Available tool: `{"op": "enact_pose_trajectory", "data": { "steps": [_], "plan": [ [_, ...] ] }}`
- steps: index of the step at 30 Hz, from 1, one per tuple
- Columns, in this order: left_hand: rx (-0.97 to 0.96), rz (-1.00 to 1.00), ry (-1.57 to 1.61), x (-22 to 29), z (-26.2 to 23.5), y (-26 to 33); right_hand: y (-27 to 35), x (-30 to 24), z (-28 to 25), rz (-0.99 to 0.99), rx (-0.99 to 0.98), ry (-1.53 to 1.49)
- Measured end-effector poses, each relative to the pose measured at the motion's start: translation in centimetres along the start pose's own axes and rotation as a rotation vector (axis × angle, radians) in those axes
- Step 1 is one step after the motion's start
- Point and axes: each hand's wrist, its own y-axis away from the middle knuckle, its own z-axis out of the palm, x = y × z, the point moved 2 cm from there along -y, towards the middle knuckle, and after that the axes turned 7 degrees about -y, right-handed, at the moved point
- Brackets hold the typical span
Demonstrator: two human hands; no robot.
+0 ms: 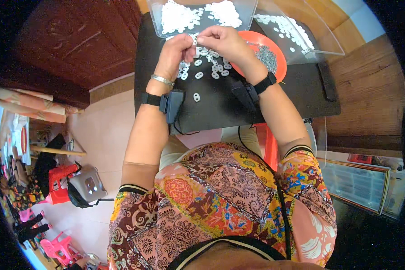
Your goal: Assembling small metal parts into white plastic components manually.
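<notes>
While raised together above the black bench [256,96], left hand [174,54] and right hand [225,42] meeting, fingers [188,42] of both pinched closed on one small white piece [194,40] between them. Below, scattered white pieces [207,63] on the bench. Just beside the right wrist, an orange dish [274,45] with grey metal parts. Behind, a clear tray [198,15] heaped with white pieces.
</notes>
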Motion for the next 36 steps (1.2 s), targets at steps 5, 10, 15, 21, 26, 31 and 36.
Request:
{"op": "enact_pose_trajectory", "data": {
  "steps": [5, 10, 15, 21, 26, 31, 36],
  "plan": [
    [0.062, 0.031, 0.022, 0.3, 0.3, -0.1, -0.4, 0.3, -0.1, -0.008, 0.008, 0.083],
    [-0.023, 0.033, -0.064, 0.6, 0.1, -0.1, -0.7, -0.7, -0.1, -0.056, -0.009, 0.355],
    [0.009, 0.049, -0.074, 1.0, -0.2, 0.1, -0.9, -1.4, -0.2, -0.115, -0.023, 0.490],
    [0.388, -0.012, 0.014, 1.0, -1.7, 0.3, -1.2, 0.3, 0.8, -0.323, -0.307, 1.149],
    [0.403, 0.009, 0.034, 1.1, -1.7, 0.1, -1.6, 1.2, 1.4, -0.471, -0.379, 1.246],
    [0.435, 0.008, 0.057, 1.2, -2.1, 0.3, -1.7, 1.0, 2.3, -0.577, -0.415, 1.242],
    [0.438, -0.001, 0.085, 1.3, -2.0, 0.2, -1.8, 1.3, 2.9, -0.519, -0.501, 1.363]
  ]
}}
